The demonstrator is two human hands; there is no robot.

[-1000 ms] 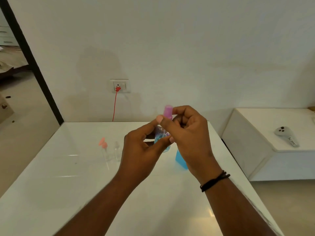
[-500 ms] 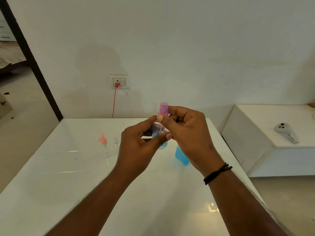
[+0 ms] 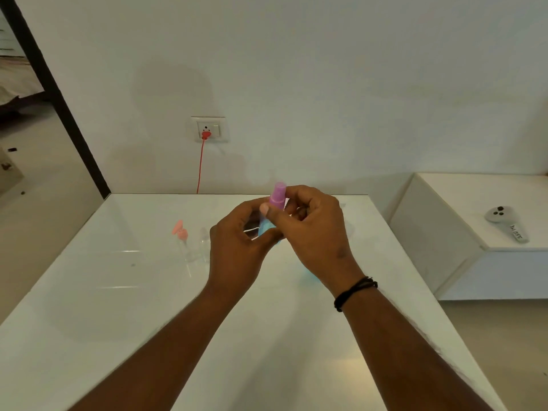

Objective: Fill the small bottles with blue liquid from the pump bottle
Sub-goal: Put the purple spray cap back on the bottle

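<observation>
Above the white table my left hand grips the body of a small clear bottle that holds blue liquid. My right hand pinches its purple cap at the top. A clear small bottle with a pink pump top stands on the table left of my hands, and another clear bottle stands beside it. A patch of blue shows under my right wrist; the pump bottle there is mostly hidden.
A wall socket with a red plug and red cord sits behind the table. To the right stands a low white cabinet with a grey controller on top. A dark door frame is at the left.
Both hands stay together on the small bottle and cap. The blue pump bottle behind my right wrist is now more hidden. The view has shifted slightly.
</observation>
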